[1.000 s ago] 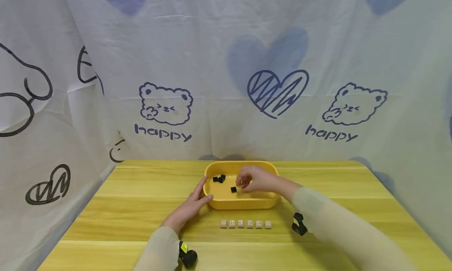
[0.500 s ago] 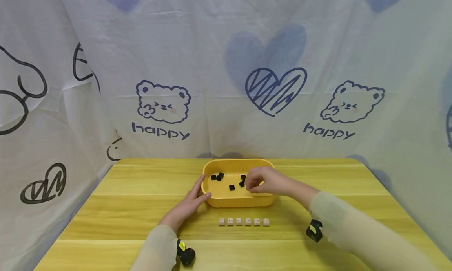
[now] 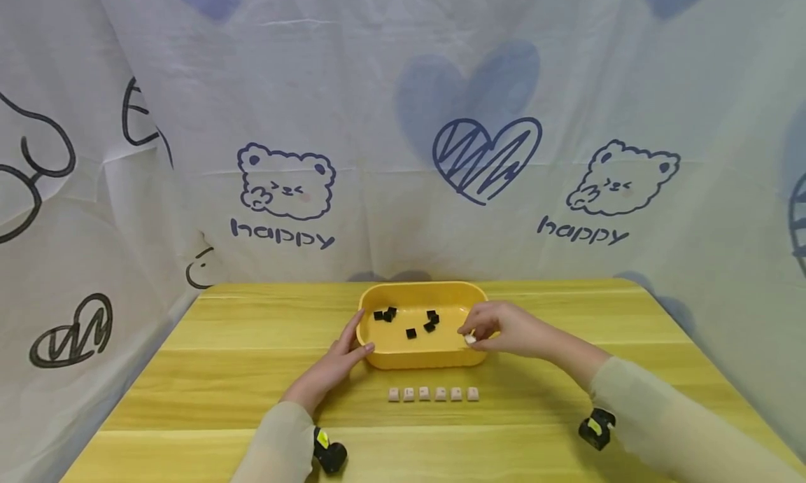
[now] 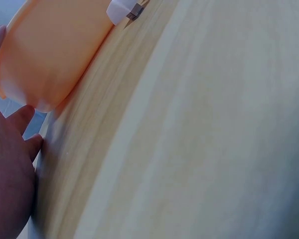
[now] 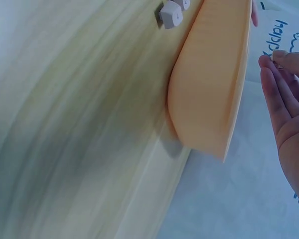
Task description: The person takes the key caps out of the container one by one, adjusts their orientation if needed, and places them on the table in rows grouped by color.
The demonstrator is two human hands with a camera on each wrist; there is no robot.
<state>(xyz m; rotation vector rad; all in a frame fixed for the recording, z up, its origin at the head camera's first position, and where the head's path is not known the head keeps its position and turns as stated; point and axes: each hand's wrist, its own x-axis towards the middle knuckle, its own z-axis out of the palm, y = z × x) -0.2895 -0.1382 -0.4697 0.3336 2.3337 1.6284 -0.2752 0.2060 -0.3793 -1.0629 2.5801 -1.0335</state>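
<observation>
A yellow tray (image 3: 428,359) stands on the table with several small black keycaps (image 3: 411,334) lying loose inside it. At its left end, my left hand (image 3: 330,372) holds the tray, the thumb at the front rim and the other fingers along the end wall. Over the tray's right front corner, my right hand (image 3: 513,331) pinches a small white keycap (image 3: 470,339) between thumb and fingertips. The right wrist view shows these fingertips bunched beside the tray, the keycap mostly hidden. In front of the tray, several white keycaps (image 3: 425,394) form a straight row.
The wooden table (image 3: 252,329) ends at a hanging white cloth (image 3: 390,217) with printed drawings, just behind the tray. A dark wrist camera (image 3: 597,428) is on the right sleeve, another (image 3: 330,455) on the left.
My right hand has moved right across the tray to its right front corner, and a white keycap now shows in its fingers. More black keycaps are uncovered. The left hand stays at the tray.
</observation>
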